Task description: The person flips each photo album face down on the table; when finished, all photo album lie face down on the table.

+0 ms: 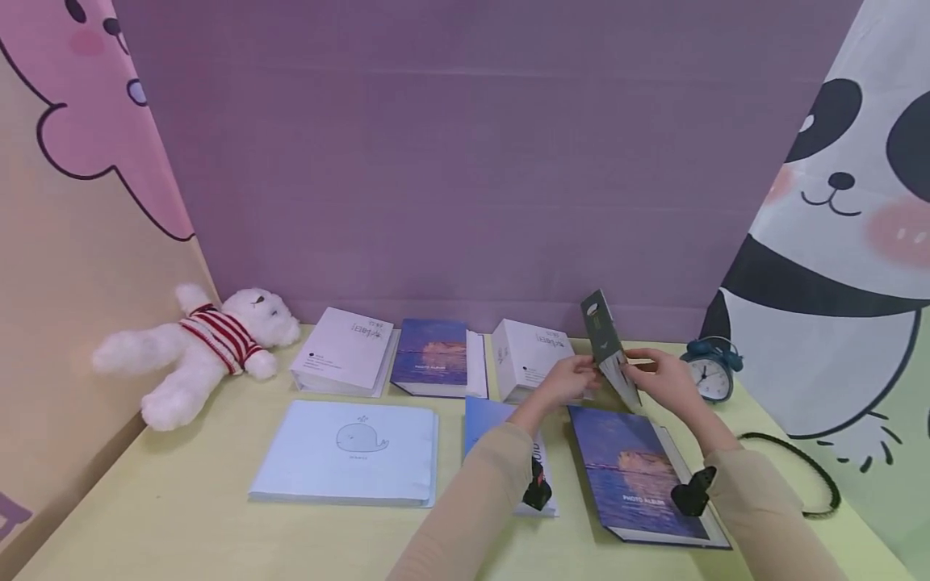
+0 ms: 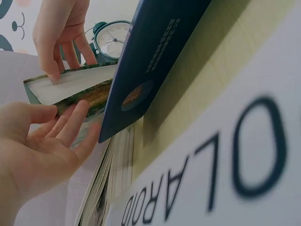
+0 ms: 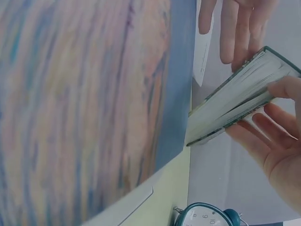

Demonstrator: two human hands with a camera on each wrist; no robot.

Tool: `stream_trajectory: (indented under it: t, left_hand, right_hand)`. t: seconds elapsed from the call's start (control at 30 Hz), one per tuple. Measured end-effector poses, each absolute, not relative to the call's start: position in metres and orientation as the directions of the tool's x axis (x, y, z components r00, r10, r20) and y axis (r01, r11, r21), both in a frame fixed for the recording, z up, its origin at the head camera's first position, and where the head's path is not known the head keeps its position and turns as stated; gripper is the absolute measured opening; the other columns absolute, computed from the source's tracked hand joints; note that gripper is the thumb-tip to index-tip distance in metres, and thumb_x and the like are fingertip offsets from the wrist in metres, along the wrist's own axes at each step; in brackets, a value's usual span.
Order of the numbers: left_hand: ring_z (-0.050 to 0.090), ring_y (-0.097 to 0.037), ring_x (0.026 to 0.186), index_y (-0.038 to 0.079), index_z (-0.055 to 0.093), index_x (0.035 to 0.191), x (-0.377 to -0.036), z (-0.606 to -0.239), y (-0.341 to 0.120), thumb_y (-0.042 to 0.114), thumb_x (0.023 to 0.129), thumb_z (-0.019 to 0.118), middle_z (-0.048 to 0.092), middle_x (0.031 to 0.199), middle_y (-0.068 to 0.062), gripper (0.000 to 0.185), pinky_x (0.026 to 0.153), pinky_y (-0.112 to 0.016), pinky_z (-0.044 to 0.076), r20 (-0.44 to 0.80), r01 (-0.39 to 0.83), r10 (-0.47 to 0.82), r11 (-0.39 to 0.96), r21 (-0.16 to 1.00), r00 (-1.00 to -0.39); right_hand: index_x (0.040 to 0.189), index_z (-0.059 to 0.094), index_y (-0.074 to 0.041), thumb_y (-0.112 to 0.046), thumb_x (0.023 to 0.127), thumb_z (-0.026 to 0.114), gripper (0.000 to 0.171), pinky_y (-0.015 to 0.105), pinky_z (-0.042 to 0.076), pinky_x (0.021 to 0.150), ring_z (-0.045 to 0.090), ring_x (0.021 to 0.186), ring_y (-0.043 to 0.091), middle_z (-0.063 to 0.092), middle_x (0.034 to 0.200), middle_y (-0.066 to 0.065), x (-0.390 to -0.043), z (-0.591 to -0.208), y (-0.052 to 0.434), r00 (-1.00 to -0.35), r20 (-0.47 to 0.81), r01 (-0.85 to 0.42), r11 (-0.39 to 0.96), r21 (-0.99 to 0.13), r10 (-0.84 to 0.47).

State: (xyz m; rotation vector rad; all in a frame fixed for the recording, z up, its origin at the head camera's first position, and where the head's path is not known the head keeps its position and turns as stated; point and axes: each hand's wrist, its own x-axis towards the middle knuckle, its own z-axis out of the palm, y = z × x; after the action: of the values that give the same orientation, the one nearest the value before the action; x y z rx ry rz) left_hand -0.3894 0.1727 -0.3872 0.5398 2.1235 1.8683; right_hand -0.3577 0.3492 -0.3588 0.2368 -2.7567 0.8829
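A thick book with a dark green cover (image 1: pixel 602 324) stands tilted near the back wall, between a white album and the alarm clock. My right hand (image 1: pixel 664 381) grips its right side; in the right wrist view the thumb lies on the page edges (image 3: pixel 235 101), the fingers under the cover. My left hand (image 1: pixel 561 382) is at the book's other side, its fairly straight fingers touching the cover, as the left wrist view shows. Below the hands lies a blue photo album (image 1: pixel 628 464) with a sunset picture. A blue and white book (image 1: pixel 488 411) lies partly hidden under my left forearm.
A white whale-print album (image 1: pixel 349 456) lies front left. Behind it lean a white album (image 1: pixel 345 351), a photo album (image 1: pixel 432 355) and another white album (image 1: pixel 534 355). A plush bear (image 1: pixel 225 339) is at left; a teal alarm clock (image 1: pixel 710 377) and black cord (image 1: pixel 806 456) at right.
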Motion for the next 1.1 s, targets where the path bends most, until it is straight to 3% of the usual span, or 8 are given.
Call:
stream_trajectory:
  t: [0.17, 0.33, 0.57, 0.63, 0.77, 0.87, 0.93, 1.1]
  left_hand:
    - [0.059, -0.016, 0.098, 0.011, 0.038, 0.133, -0.389, -0.384, 0.168, 0.007, 0.087, 0.049, 0.057, 0.117, -0.008, 0.047, 0.079, -0.034, 0.049, 0.028, 0.106, 0.489, 0.134, 0.985, -0.872]
    - [0.059, -0.017, 0.099, 0.015, 0.033, 0.135, -0.388, -0.386, 0.169, 0.008, 0.088, 0.049, 0.055, 0.12, -0.006, 0.051, 0.083, -0.041, 0.047, 0.046, 0.114, 0.536, 0.094, 0.989, -0.843]
    - [0.058, -0.022, 0.099, 0.029, 0.03, 0.136, -0.386, -0.381, 0.171, 0.002, 0.084, 0.05, 0.05, 0.127, -0.004, 0.062, 0.08, -0.043, 0.048, 0.089, 0.137, 0.543, 0.048, 0.989, -0.835]
    - [0.06, -0.023, 0.094, 0.029, 0.029, 0.136, -0.386, -0.38, 0.171, 0.0, 0.083, 0.049, 0.048, 0.128, -0.006, 0.064, 0.075, -0.042, 0.048, 0.085, 0.132, 0.537, 0.05, 0.99, -0.84]
    - [0.054, -0.017, 0.064, 0.031, 0.029, 0.136, -0.386, -0.38, 0.171, -0.001, 0.083, 0.047, 0.049, 0.127, -0.007, 0.065, 0.061, -0.034, 0.046, 0.077, 0.142, 0.528, 0.083, 0.986, -0.846]
    - [0.047, -0.016, 0.059, 0.031, 0.03, 0.136, -0.386, -0.381, 0.173, -0.002, 0.083, 0.046, 0.049, 0.127, -0.007, 0.064, 0.057, -0.028, 0.045, 0.097, 0.166, 0.528, 0.085, 0.982, -0.843]
    - [0.052, -0.021, 0.066, 0.026, 0.033, 0.135, -0.384, -0.381, 0.175, -0.001, 0.084, 0.046, 0.049, 0.128, -0.007, 0.059, 0.058, -0.027, 0.045, 0.117, 0.194, 0.531, 0.091, 0.977, -0.839]
    - [0.053, -0.021, 0.105, 0.021, 0.038, 0.133, -0.38, -0.381, 0.179, 0.006, 0.086, 0.047, 0.048, 0.128, -0.007, 0.05, 0.066, -0.02, 0.043, 0.109, 0.23, 0.55, 0.156, 0.961, -0.828]
  right_hand:
    - [0.126, 0.042, -0.001, -0.033, 0.087, 0.051, 0.051, 0.044, 0.051, 0.071, 0.053, 0.101, 0.039, 0.052, 0.115, 0.025, -0.361, -0.359, 0.347, -0.948, 0.299, -0.266, 0.792, -0.55, -0.11]
    - [0.133, 0.031, -0.004, -0.026, 0.088, 0.051, 0.055, 0.05, 0.049, 0.072, 0.052, 0.1, 0.043, 0.049, 0.118, 0.027, -0.358, -0.352, 0.344, -0.929, 0.342, -0.317, 0.784, -0.534, -0.143]
    - [0.138, 0.028, -0.014, -0.018, 0.089, 0.05, 0.054, 0.035, 0.054, 0.059, 0.052, 0.097, 0.044, 0.041, 0.124, 0.028, -0.359, -0.348, 0.342, -0.909, 0.378, -0.378, 0.732, -0.567, -0.177]
    - [0.136, 0.032, -0.012, -0.017, 0.089, 0.049, 0.05, 0.033, 0.054, 0.059, 0.053, 0.096, 0.044, 0.042, 0.123, 0.028, -0.357, -0.347, 0.341, -0.908, 0.385, -0.376, 0.727, -0.575, -0.165]
    - [0.134, 0.035, -0.01, -0.018, 0.09, 0.048, 0.047, 0.032, 0.054, 0.059, 0.053, 0.096, 0.044, 0.042, 0.123, 0.029, -0.351, -0.343, 0.34, -0.921, 0.368, -0.348, 0.7, -0.624, -0.13]
    - [0.134, 0.033, -0.01, -0.021, 0.09, 0.047, 0.047, 0.032, 0.054, 0.061, 0.051, 0.099, 0.045, 0.039, 0.125, 0.03, -0.351, -0.346, 0.345, -0.927, 0.357, -0.338, 0.662, -0.669, -0.113]
    - [0.135, 0.031, -0.011, -0.024, 0.09, 0.047, 0.049, 0.034, 0.054, 0.063, 0.049, 0.101, 0.044, 0.035, 0.127, 0.031, -0.358, -0.354, 0.354, -0.929, 0.353, -0.341, 0.626, -0.702, -0.11]
    - [0.135, 0.031, -0.025, -0.035, 0.089, 0.046, 0.049, 0.033, 0.054, 0.066, 0.054, 0.099, 0.017, 0.029, 0.134, 0.018, -0.395, -0.4, 0.397, -0.945, 0.327, -0.288, 0.549, -0.785, -0.028]
